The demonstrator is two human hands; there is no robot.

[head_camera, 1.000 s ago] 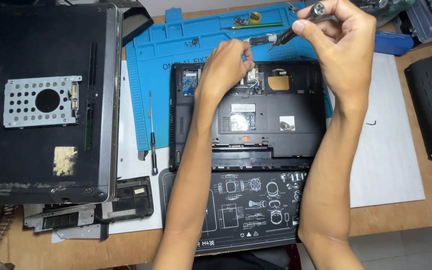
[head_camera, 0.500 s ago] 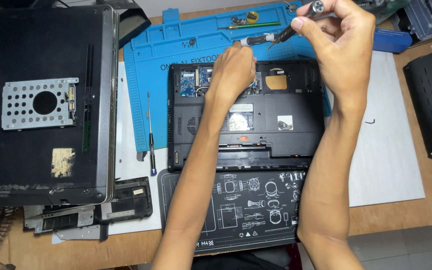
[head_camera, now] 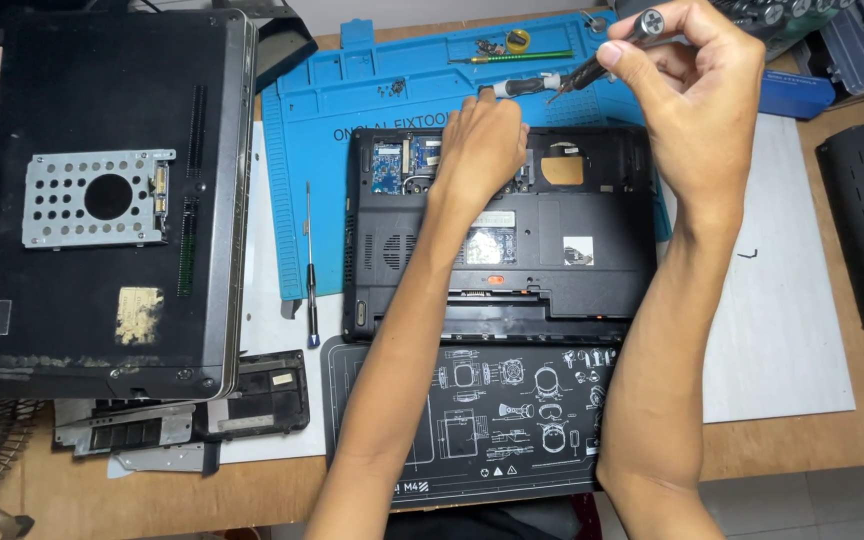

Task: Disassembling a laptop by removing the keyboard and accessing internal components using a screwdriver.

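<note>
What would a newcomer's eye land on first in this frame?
An opened black laptop base lies at centre on a blue repair mat, with the left hand resting on its upper edge. The right hand holds a screwdriver above the mat. A second, larger laptop lies upside down at far left.

Repair workshop: opened laptop (head_camera: 497, 225), blue mat (head_camera: 372, 90)

The left hand (head_camera: 479, 140) hides part of the open laptop (head_camera: 500, 230) bay beneath it
</note>
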